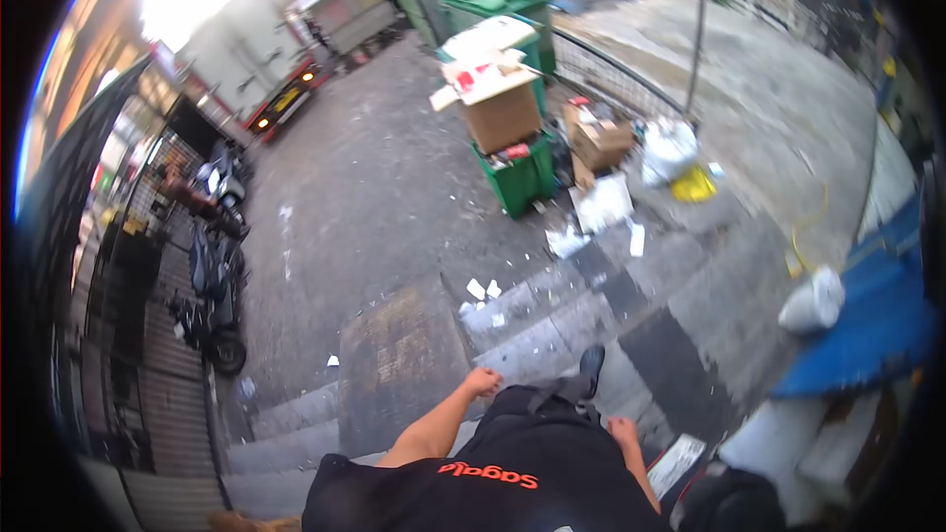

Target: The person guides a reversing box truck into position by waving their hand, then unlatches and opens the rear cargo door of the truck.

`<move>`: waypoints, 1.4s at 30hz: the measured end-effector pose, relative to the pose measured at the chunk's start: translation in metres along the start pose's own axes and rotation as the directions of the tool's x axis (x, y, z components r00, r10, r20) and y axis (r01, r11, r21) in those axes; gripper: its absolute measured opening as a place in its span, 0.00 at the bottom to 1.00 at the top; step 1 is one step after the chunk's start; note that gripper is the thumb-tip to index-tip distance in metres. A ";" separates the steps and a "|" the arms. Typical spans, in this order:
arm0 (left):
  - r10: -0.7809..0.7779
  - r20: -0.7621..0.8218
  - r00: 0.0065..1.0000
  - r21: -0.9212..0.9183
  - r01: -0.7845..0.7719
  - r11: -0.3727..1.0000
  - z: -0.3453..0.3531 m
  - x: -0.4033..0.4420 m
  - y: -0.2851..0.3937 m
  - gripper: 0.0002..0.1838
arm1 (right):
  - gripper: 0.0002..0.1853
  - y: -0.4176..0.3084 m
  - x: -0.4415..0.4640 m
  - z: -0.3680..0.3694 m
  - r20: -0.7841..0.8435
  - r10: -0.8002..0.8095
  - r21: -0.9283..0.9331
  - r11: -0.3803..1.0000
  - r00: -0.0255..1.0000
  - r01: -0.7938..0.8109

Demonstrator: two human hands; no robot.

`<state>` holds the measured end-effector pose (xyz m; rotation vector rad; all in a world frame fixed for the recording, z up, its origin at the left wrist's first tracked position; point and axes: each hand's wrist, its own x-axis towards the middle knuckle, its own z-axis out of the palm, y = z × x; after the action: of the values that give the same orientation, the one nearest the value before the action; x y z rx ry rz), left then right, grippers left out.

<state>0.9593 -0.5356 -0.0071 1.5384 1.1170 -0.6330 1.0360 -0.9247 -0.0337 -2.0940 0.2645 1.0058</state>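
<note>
My left hand (483, 381) hangs in front of my body, out over the stone steps (537, 340), its fingers curled in with nothing seen in them. At my other side my right hand (623, 429) is low beside my dark trousers, near a white flat box or panel (677, 463). Its fingers look curled too, and no object shows in it, though it is small in view. Neither hand touches anything that I can make out. One dark shoe (591, 366) is forward on a step.
Ahead, a cardboard box (501, 118) sits on a green bin (522, 175), beside bagged rubbish (670, 150) and scattered paper. A ramp plate (404, 340) covers part of the steps. Motorbikes (212, 261) line the left; a truck (241, 69) stands farther off. A blue sheet (867, 305) is at right.
</note>
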 end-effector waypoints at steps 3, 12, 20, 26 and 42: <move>0.004 -0.047 0.999 0.190 0.005 0.982 0.034 0.002 0.054 0.14 | 0.07 -0.049 0.003 -0.051 -0.032 0.036 0.143 0.989 0.999 -0.031; 0.213 -0.026 0.977 0.146 -0.207 0.967 0.093 0.079 0.149 0.15 | 0.05 -0.098 0.122 -0.200 -0.103 0.188 0.376 0.917 0.977 -0.137; 0.013 -0.164 0.986 -0.306 -0.063 0.950 0.089 0.089 0.185 0.14 | 0.15 -0.116 0.257 -0.249 -0.176 -0.204 -0.506 0.858 0.963 0.089; -0.213 -0.261 0.942 -0.634 -0.001 0.773 0.163 0.073 0.165 0.11 | 0.15 -0.205 0.331 -0.336 0.190 -0.092 -0.708 0.677 0.977 0.202; -0.131 -0.339 0.932 0.069 0.164 0.984 0.312 0.032 0.220 0.17 | 0.11 -0.286 0.428 -0.336 0.382 -0.335 -0.389 0.787 0.861 0.478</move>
<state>1.2196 -0.8165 -0.0225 1.6974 1.4881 -0.5442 1.6505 -0.9177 -0.0595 -2.2371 -0.6375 1.1649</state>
